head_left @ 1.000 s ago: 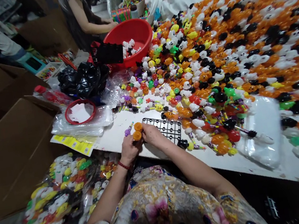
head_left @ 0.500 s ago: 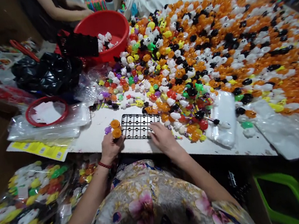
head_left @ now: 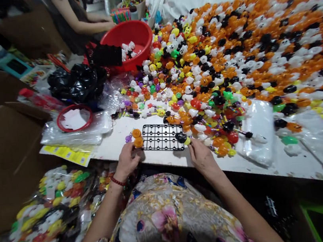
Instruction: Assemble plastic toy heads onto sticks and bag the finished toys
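A black plastic grid (head_left: 161, 136) lies on the white table in front of me. At its left edge two round orange plastic pieces (head_left: 137, 138) sit, with a purple piece (head_left: 128, 138) beside them. My left hand (head_left: 127, 162) is just below the orange pieces, its fingers curled in; what they pinch, if anything, is hidden. Between the fingertips of my right hand (head_left: 203, 157) is a small plastic toy with a black part (head_left: 180, 137) and a yellow part. This toy is over the grid's right end.
Heaped small plastic toys (head_left: 230, 55) cover the table's back and right. A red tub (head_left: 146, 39), a red basket (head_left: 92, 120) and clear bags (head_left: 259, 133) stand around. Cardboard boxes (head_left: 7, 158) and filled bags are on the left. Another person's arm (head_left: 75, 23) reaches behind the tub.
My right hand has left the grid's right part and now holds the black and yellow toy there. My left hand has drawn back slightly from the grid. The view has shifted left.
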